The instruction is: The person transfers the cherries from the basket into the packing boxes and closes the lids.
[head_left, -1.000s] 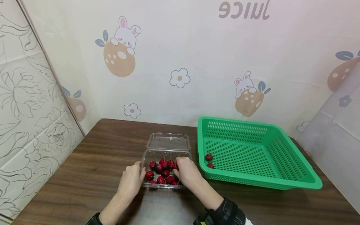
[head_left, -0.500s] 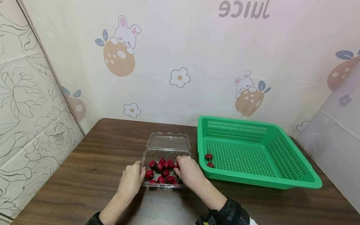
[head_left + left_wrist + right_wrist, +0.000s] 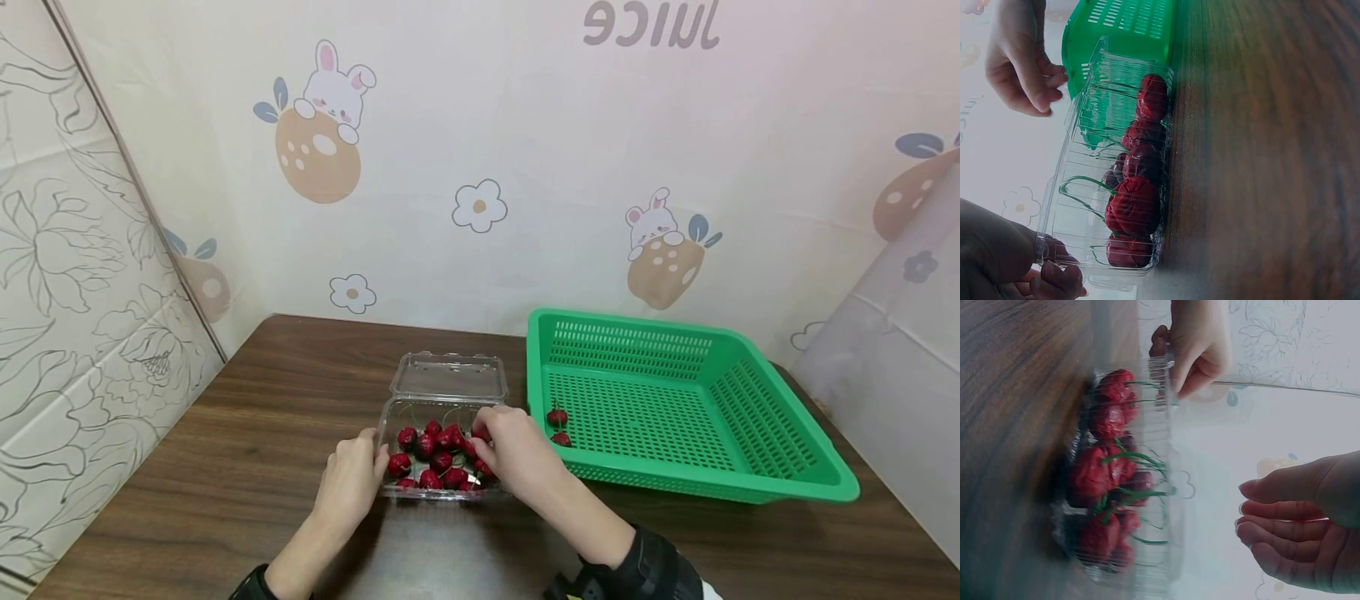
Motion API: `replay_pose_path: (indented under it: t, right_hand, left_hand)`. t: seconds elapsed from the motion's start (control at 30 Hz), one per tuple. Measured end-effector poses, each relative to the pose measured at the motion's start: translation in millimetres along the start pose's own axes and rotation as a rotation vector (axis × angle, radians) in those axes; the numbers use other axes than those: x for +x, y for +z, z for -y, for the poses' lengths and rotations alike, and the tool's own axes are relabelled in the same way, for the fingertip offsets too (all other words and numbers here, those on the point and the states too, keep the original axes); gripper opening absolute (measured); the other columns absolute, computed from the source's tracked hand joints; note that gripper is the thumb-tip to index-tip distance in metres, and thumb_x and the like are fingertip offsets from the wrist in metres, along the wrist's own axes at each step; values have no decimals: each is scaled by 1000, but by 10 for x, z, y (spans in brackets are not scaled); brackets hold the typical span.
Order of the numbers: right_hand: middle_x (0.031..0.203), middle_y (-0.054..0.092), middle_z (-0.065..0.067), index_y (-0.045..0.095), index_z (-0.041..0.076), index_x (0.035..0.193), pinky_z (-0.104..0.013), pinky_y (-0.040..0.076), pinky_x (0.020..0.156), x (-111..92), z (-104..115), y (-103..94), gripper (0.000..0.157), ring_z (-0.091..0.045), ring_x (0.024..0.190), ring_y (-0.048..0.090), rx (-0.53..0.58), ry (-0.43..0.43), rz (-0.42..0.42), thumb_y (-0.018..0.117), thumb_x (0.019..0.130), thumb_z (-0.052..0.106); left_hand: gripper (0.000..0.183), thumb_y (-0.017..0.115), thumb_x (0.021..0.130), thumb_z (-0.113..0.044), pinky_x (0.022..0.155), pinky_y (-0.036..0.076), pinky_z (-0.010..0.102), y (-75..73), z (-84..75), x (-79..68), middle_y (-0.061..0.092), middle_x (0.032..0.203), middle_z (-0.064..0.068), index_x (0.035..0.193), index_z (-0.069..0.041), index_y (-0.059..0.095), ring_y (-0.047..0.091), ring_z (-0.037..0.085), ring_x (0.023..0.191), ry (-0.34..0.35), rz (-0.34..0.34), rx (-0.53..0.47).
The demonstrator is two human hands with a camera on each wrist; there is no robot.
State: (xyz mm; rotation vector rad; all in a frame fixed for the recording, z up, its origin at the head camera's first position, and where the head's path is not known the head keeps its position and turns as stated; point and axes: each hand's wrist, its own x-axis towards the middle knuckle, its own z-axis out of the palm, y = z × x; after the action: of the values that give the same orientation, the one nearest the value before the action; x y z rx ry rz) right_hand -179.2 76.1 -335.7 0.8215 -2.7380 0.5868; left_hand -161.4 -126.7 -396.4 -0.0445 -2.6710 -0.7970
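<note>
A clear plastic clamshell box stands on the table with several dark red cherries inside, some with green stems. Its lid is folded back toward the wall. My left hand grips the box's left rim, thumb at the inner side. Just above the box's right side hovers my right hand; in the right wrist view its loosely bent fingers hold nothing and stand apart from the rim. The left wrist view shows the right hand clear of the box too.
To the right of the box sits a green perforated plastic basket, with two cherries at its left end. A brown wooden table carries everything. Behind it hangs a pale printed sheet.
My right hand has lifted off the box's right side and shifted slightly up and to the right, uncovering cherries there. The left hand, box and basket have stayed in place.
</note>
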Motion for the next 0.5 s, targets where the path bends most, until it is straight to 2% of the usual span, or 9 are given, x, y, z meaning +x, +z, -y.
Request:
replay_pose_path:
  t: [0.17, 0.5]
  right_hand:
    - [69, 56, -1, 61, 7, 75, -19, 40, 50, -32, 9, -113, 7, -7, 57, 49, -4, -30, -23, 68, 76, 8]
    - [67, 55, 1, 61, 6, 76, -19, 40, 50, -73, -52, -313, 9, -8, 57, 48, -86, -26, -30, 69, 74, 8]
  left_hand:
    - [14, 58, 80, -3, 38, 37, 32, 4, 1, -1, 55, 58, 8, 89, 8, 58, 47, 17, 46, 2, -1, -3]
    - [15, 58, 81, -3, 37, 35, 29, -3, -2, -5, 53, 57, 6, 90, 9, 58, 44, 14, 46, -5, 11, -10]
